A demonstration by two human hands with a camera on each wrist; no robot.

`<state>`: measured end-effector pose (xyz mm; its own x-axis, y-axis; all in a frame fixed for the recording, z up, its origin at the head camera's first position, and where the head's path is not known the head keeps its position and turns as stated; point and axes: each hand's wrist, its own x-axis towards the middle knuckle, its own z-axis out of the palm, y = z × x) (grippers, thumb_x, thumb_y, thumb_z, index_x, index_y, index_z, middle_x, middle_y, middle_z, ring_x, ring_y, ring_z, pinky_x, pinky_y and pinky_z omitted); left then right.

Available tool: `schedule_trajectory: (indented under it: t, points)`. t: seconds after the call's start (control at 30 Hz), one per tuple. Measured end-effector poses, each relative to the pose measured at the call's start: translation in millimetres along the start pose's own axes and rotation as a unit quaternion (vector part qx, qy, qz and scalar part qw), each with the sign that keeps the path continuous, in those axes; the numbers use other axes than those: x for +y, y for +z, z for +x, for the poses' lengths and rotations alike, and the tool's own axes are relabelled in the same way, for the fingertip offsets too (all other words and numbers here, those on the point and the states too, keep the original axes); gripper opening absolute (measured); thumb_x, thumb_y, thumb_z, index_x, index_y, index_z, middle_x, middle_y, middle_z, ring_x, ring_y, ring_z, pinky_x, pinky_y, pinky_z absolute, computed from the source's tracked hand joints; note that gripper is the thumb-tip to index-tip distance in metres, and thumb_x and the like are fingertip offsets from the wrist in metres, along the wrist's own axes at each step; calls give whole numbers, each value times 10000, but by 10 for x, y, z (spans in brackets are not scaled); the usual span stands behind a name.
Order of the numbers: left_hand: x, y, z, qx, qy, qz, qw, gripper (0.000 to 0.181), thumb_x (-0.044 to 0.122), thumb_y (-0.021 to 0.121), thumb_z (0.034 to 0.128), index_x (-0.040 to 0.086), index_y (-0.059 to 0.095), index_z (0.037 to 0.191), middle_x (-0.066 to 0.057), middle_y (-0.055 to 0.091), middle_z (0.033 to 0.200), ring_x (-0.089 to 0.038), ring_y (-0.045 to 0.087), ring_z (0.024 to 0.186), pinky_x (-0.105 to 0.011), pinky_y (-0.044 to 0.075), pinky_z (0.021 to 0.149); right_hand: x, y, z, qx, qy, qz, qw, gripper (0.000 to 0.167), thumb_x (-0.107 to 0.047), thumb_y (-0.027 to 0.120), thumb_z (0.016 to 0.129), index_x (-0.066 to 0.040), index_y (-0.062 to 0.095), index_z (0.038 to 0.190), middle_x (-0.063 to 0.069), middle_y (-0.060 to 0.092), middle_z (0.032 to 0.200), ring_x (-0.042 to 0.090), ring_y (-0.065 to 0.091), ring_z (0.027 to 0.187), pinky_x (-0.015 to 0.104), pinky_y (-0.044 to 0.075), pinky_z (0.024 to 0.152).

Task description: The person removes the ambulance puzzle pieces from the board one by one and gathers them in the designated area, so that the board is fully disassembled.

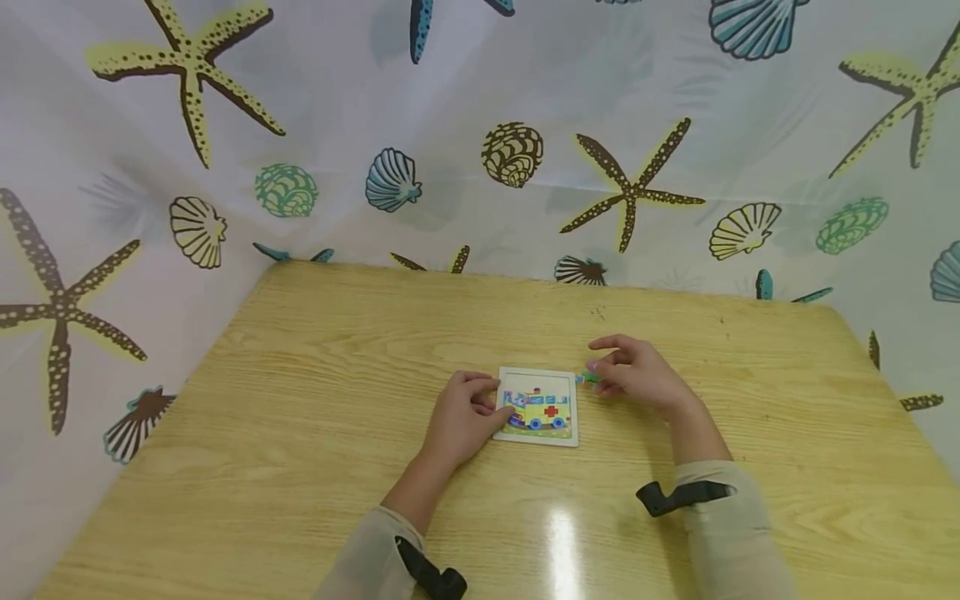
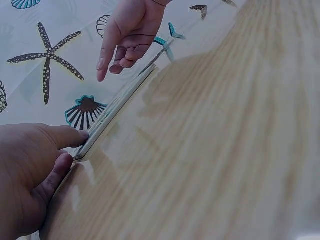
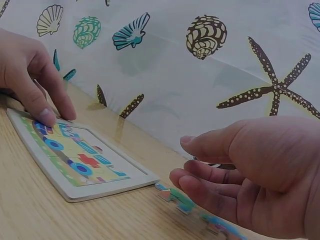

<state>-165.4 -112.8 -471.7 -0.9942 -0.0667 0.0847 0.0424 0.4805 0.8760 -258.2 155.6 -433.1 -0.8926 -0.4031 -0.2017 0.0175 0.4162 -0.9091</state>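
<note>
A white-bordered square puzzle tray (image 1: 537, 443) lies flat on the table; its lower part shows a yellow ambulance picture, and its upper strip is pale. My left hand (image 1: 463, 423) grips the tray's left side, thumb over the picture and other fingers by the border. In the left wrist view that hand (image 2: 30, 170) meets the tray's edge (image 2: 107, 117). My right hand (image 1: 637, 372) is just right of the tray, its fingers loosely bent. Colourful loose pieces (image 3: 184, 201) lie beside the tray's corner, partly hidden by the right hand (image 3: 265, 175), which holds nothing visible.
The wooden table (image 1: 337, 358) extends around the tray on all sides. Behind it and along its sides hangs a white cloth (image 1: 450, 75) printed with starfish and shells. Black straps with small mounts sit on both sleeves.
</note>
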Motion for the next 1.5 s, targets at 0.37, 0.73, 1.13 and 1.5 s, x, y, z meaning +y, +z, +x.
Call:
schedule_trajectory:
  t: [0.37, 0.73, 1.13, 1.5]
  points:
    - [16, 2, 27, -9, 67, -54, 10000, 363, 139, 812, 840, -11, 717, 1156, -128, 561, 1268, -144, 619, 857, -239, 565, 763, -112, 153, 25, -307, -224, -48, 9993, 435, -195, 648, 984, 5, 533, 1353, 186, 605, 1021, 205, 666, 769, 293, 601, 729]
    - [26, -21, 22, -36, -14, -50, 10000, 370, 151, 810, 845, -16, 714, 1161, -120, 551, 1284, -142, 618, 867, -245, 567, 778, -216, 433, 56, -631, -294, -464, 9965, 345, -185, 632, 992, 0, 634, 1283, 154, 650, 989, 150, 675, 728, 281, 594, 690]
    - [3, -20, 21, -55, -5, -66, 10000, 378, 145, 818, 835, -22, 716, 1158, -125, 551, 1276, -148, 624, 869, -242, 568, 779, -269, 638, 45, -941, -269, -541, 9937, 293, -171, 629, 990, 1, 671, 1223, 128, 686, 902, 167, 680, 681, 315, 594, 647]
    - [5, -32, -1, -343, -17, -75, 9994, 441, 156, 824, 831, -24, 688, 1209, -128, 526, 1316, -158, 601, 901, -267, 560, 812, -257, 782, 20, -1060, -271, -660, 9918, 301, -157, 629, 988, 17, 668, 1230, 118, 697, 890, 146, 672, 631, 316, 594, 616]
